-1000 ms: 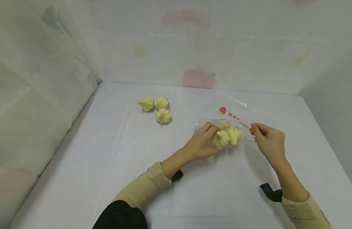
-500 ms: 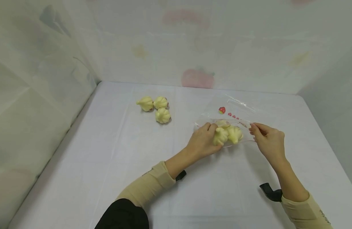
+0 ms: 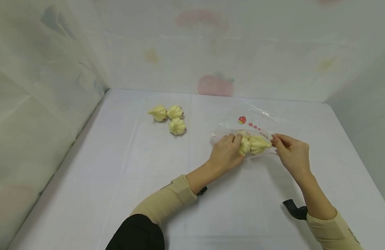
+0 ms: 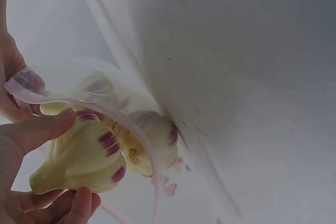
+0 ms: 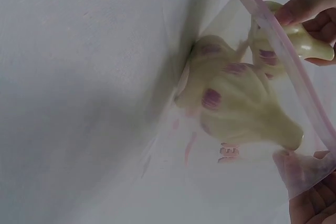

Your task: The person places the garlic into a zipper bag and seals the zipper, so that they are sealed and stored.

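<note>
In the head view my left hand is at the mouth of a clear zip bag printed with a strawberry and small hearts. Its thumb and fingers hold a garlic bulb, which straddles the bag's pink edge, stem end outside. My right hand pinches the bag's rim at the right. Two more garlic bulbs lie inside, one close to the right hand and another deeper in the bag. Seen from above, the left fingers cover much of the held bulb.
To the left, three garlic bulbs sit together on the white table: one with its stem leftward, one beside it and one in front. A patterned cloth hangs behind the table. A black curved piece juts from the right wrist.
My left hand has shifted slightly right, pushing its garlic bulb further into the bag mouth. The bulb nearest the right hand has turned, its stem now pointing right. My right hand stays nearly still.
</note>
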Demonstrator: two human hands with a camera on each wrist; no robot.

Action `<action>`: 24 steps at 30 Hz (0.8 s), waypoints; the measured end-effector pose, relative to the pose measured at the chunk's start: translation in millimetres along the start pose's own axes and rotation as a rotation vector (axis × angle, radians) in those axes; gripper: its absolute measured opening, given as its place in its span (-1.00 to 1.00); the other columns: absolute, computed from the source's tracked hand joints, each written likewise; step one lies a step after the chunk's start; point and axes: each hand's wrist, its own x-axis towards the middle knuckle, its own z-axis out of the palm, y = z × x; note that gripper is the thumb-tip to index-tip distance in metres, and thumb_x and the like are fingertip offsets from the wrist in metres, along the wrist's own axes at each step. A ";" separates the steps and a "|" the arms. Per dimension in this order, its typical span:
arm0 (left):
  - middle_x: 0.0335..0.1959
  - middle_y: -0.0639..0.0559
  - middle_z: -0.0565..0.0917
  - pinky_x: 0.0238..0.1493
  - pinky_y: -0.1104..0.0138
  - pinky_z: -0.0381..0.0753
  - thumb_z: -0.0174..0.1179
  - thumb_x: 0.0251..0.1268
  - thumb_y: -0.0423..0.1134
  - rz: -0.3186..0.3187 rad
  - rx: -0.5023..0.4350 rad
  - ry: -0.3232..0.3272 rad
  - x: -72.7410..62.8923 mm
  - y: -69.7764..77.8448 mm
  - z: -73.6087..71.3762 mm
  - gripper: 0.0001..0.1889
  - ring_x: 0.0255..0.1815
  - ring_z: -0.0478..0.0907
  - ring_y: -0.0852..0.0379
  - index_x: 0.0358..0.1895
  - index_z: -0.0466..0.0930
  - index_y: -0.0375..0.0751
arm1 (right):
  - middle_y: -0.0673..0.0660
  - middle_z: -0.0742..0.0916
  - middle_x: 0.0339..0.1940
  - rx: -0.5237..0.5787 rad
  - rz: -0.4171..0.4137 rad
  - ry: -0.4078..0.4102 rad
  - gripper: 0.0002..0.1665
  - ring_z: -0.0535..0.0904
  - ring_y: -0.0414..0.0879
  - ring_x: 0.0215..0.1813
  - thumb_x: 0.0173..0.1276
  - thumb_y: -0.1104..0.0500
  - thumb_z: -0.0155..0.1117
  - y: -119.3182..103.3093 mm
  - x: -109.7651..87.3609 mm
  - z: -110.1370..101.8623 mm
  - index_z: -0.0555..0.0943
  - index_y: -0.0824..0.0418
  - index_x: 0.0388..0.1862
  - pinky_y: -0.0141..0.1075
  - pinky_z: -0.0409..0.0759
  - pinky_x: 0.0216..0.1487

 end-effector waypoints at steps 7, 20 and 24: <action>-0.36 -0.02 0.61 -0.47 0.38 0.54 0.42 0.01 -0.24 0.009 -0.011 -0.031 2.6 0.4 4.9 -0.63 -0.41 0.56 0.10 -0.14 0.49 -0.24 | 0.42 0.73 -0.38 -0.024 -0.013 0.003 -0.74 0.37 -0.80 -0.46 0.39 0.34 0.21 -1.4 0.3 0.2 0.65 0.58 -0.14 -0.73 0.42 -0.52; -0.30 -0.05 0.68 -0.43 0.35 0.60 0.16 0.32 -0.40 -0.002 -0.055 -0.144 4.5 0.3 4.6 -0.93 -0.40 0.62 0.10 -0.18 0.50 -0.25 | 0.43 0.73 -0.38 -0.026 -0.008 -0.004 -0.74 0.36 -0.80 -0.47 0.39 0.33 0.21 -3.2 0.5 0.7 0.65 0.57 -0.14 -0.73 0.42 -0.52; -0.34 -0.03 0.66 -0.44 0.34 0.58 0.18 0.27 -0.41 0.015 -0.043 -0.113 5.9 1.4 7.4 -0.93 -0.43 0.60 0.10 -0.23 0.49 -0.23 | 0.42 0.73 -0.38 -0.024 -0.012 -0.002 -0.74 0.38 -0.77 -0.49 0.39 0.33 0.21 -2.9 0.6 0.9 0.65 0.57 -0.14 -0.72 0.42 -0.53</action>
